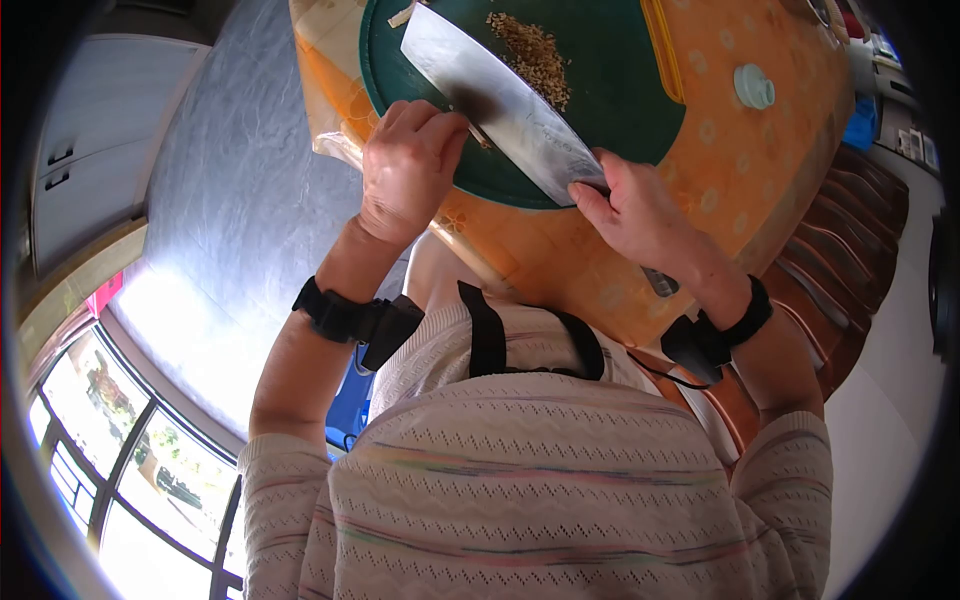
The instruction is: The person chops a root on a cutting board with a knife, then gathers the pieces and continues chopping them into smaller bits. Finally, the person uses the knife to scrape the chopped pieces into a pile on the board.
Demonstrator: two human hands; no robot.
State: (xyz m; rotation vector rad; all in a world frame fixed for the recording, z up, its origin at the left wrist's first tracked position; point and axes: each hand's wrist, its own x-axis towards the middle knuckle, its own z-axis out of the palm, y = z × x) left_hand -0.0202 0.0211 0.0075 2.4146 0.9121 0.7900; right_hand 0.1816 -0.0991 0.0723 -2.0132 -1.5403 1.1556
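Steel first: broad steel cleaver (500,100) lies at a slant across the near part of a round dark-green cutting board (620,90), blade face up. Right hand (640,215) is clenched on the cleaver at the heel end, fingertips pinched on the blade. A grey bit that looks like the handle pokes out under the wrist. Left hand (405,175) sits at mid-blade with fingers curled and tips against the steel. Can't tell if it actually grips anything. Pile of chopped tan bits (535,55) sits on the board just beyond the blade, not touching it. The board rests on a worktop covered by an orange patterned cloth (740,160). 1 small white round cap (755,87) is on the cloth, off the board on the right-hand side. 2 black wrist straps (335,312), 1 per wrist.
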